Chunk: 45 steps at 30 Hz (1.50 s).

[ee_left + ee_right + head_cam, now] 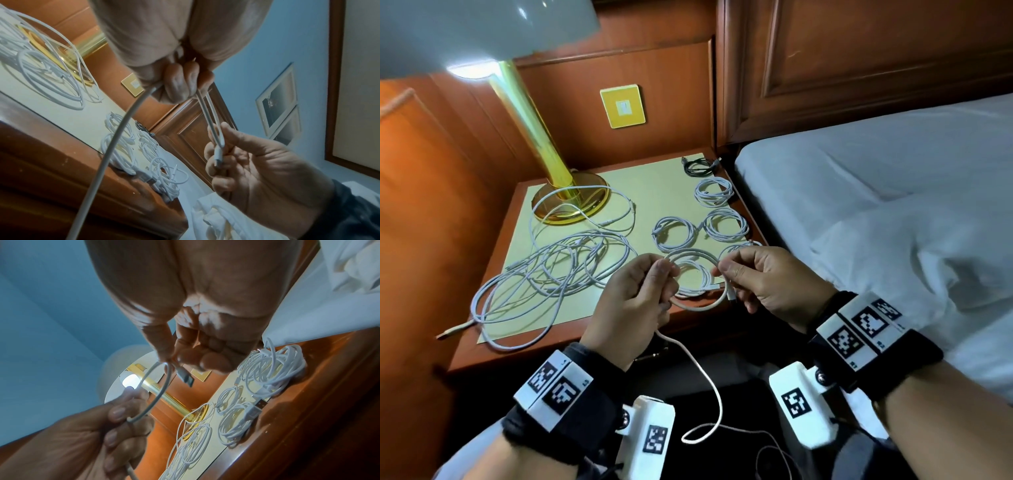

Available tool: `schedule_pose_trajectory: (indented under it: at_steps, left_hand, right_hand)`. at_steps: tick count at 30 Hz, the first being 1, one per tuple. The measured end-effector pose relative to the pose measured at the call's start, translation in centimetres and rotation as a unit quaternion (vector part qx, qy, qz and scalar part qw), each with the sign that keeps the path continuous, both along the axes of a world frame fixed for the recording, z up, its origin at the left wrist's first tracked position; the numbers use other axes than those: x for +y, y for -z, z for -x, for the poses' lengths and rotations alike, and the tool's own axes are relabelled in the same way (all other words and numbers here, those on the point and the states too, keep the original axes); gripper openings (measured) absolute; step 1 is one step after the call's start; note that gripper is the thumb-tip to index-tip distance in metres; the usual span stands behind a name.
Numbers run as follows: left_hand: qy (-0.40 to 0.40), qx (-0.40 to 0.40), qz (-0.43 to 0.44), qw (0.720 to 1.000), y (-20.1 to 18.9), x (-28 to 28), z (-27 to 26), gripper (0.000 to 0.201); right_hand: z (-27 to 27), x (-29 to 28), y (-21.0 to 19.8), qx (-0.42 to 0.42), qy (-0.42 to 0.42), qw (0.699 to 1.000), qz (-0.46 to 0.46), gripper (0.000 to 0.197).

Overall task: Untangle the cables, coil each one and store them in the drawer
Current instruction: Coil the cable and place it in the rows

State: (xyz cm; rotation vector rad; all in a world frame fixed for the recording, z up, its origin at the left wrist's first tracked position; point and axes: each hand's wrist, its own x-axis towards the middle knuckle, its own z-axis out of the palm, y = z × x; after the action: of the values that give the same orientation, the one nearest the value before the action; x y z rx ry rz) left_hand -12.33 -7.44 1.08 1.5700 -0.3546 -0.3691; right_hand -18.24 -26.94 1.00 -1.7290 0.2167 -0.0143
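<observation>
A white-sheeted bed (876, 192) is seen at the right, directly beside a wooden nightstand (482, 346) whose top is covered by a pale yellow mat (654, 178). A brass table lamp (541, 137) is stood on the mat's far left corner, with a loose white cable looped around its base.

A tangled heap of white cables (551, 274) is spread over the mat's left half. Four coiled white cables (714, 192) are laid in the right half, with a coiled black cable (698, 166) at the far right corner and a further white coil partly hidden behind the hands.

A single white cable (698, 255) is held above the nightstand's front edge, formed into one loop between both hands. The loop is clenched in the curled fingers of the left hand (633, 298), and the cable's free length is hung from that fist toward the dark floor. The loop's opposite side, with the plug end (185, 376), is pinched between thumb and fingertips of the right hand (767, 277).
</observation>
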Motion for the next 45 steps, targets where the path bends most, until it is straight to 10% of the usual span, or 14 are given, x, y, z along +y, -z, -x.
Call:
schedule_pose_trajectory:
  at_steps: [17,27,38,45]
  left_hand:
    - [0.049,0.153,0.082,0.984,-1.0,-0.1,0.2,0.037]
    - [0.013,0.025,0.008,1.0,-0.7,-0.4,0.1,0.036]
    - [0.031,-0.01,-0.027,0.999,-0.3,-0.6,0.2,0.032]
    - [0.04,0.009,0.009,0.999,-0.7,-0.8,0.3,0.027]
  right_hand:
    - [0.0,0.0,-0.1,-0.028,0.015,0.993,-0.116,0.012]
    - [0.1,0.0,-0.6,-0.058,0.043,0.996,-0.043,0.005]
    - [0.1,0.8,-0.8,-0.007,0.007,0.946,-0.324,0.027]
    - [0.0,1.0,-1.4,0.049,-0.005,0.943,-0.33,0.027]
